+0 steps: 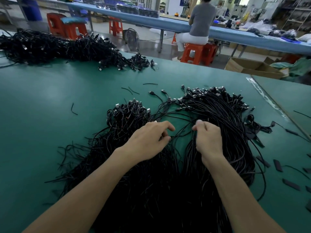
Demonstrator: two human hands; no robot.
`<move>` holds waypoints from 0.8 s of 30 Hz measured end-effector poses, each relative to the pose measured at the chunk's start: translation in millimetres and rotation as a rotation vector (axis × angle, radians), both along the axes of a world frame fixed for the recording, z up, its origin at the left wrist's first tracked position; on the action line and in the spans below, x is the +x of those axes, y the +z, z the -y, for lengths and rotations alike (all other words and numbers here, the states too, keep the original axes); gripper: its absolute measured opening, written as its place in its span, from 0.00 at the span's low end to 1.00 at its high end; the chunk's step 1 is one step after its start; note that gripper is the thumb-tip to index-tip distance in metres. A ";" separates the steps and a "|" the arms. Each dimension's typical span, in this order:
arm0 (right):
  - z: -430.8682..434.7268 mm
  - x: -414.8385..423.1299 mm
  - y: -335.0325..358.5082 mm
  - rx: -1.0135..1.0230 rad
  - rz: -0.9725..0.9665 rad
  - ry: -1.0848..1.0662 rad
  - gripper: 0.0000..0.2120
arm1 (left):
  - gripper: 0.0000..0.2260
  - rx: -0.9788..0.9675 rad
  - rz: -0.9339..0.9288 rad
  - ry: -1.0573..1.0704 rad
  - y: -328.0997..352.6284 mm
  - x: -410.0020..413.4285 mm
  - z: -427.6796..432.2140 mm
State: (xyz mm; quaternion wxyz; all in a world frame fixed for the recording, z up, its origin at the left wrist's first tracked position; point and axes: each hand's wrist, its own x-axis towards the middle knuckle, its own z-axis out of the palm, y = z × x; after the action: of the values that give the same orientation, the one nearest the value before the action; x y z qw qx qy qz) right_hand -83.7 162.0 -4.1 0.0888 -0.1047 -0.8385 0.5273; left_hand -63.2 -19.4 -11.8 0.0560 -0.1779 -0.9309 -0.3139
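Observation:
Two big bundles of black USB cables lie on the green table point(50, 106) before me. The left bundle point(127, 115) has tangled plug ends. In the right bundle point(223, 111) the plugs fan out toward the far side. My left hand point(148, 140) hovers over the gap between the bundles, its fingers curled and pinching a thin black cable. My right hand point(208, 138) rests on the right bundle, with curled fingers gripping a few cable strands. Both bundles run down under my forearms toward the near edge.
A third large heap of black cables point(55, 46) lies at the far left of the table. Short black ties point(291, 184) are scattered at the right. Beyond the table a person point(200, 22) sits on an orange stool point(195, 52) at a blue bench. Cardboard boxes point(249, 68) stand on the floor at the right.

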 end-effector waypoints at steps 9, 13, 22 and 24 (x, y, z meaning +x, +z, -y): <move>76.8 85.9 67.9 0.198 -0.300 1.083 0.14 | 0.20 0.287 -0.019 -0.119 -6.3 -22.3 -11.8; 77.6 104.2 84.1 0.175 -0.292 1.160 0.15 | 0.19 0.365 0.088 0.006 -8.0 -23.0 -12.5; -0.8 58.7 49.7 0.727 0.124 0.325 0.20 | 0.21 0.968 -0.499 0.357 38.6 -10.4 11.5; -16.6 45.3 39.6 0.875 0.208 0.264 0.17 | 0.14 0.763 -0.540 0.258 41.1 -5.8 8.2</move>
State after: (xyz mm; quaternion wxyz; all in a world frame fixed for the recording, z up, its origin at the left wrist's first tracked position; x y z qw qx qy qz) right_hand -38.4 178.6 35.5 -0.0276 -0.0023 -0.9927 0.1175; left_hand -68.9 -27.6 29.3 0.3952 -0.1030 -0.7160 -0.5662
